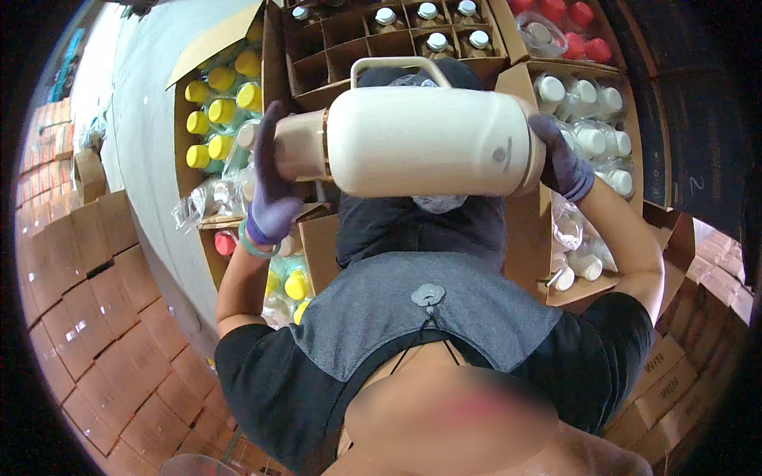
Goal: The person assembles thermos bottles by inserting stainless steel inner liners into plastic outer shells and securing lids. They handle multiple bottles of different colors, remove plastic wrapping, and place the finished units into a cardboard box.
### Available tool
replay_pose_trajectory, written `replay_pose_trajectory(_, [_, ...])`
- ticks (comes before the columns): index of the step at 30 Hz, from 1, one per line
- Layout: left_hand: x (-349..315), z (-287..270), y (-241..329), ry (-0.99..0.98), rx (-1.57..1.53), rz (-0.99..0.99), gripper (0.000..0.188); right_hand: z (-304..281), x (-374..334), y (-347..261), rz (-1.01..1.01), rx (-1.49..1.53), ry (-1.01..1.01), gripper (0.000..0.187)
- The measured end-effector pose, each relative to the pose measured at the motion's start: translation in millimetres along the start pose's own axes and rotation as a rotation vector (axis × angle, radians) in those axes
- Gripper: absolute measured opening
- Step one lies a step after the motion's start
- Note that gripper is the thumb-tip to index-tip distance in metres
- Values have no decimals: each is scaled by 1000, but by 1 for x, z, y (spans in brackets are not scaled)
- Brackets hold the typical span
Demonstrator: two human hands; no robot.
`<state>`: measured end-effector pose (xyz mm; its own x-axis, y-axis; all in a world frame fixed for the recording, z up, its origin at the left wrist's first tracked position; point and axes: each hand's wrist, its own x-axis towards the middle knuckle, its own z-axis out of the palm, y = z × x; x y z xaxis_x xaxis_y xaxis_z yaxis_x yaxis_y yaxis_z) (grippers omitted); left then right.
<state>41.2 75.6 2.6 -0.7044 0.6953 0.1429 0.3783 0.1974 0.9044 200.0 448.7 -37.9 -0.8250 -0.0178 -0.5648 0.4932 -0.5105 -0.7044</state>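
A large cream insulated jug (425, 143) with a loop handle (399, 65) and a beige lid (302, 146) lies sideways in the air in front of my chest. My left hand (271, 194), in a purple glove, presses against the lid end, fingers pointing up along it. At the opposite end my right hand (563, 159), gloved the same way, wraps round the base. The jug is held between the two hands, its handle facing away from me. Clear plastic wrap (439, 204) shows just below the jug.
Beyond the jug stands a divided carton (321, 67) with several white-capped bottles. On the left, a carton holds yellow-capped bottles (221, 78); on the right are white-capped bottles (589, 141) and red-capped ones (579, 14). Stacked cardboard boxes (103, 293) line the left side.
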Motion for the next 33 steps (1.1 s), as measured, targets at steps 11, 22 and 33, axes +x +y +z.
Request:
replay_pose_trajectory(11, [-21,-9,-77,-73,-938,-989,55,3,-27,-66,-1384,-1314,-118,115])
replay_pose_trajectory(22, [84,35,-18,-185,-54,67,47,89,51,-72,-1541,-1254,-136,133])
replay_pose_trajectory(33, [135,56,4,-121,157,146,48,72,93,-62,-1394,-940,-35,115])
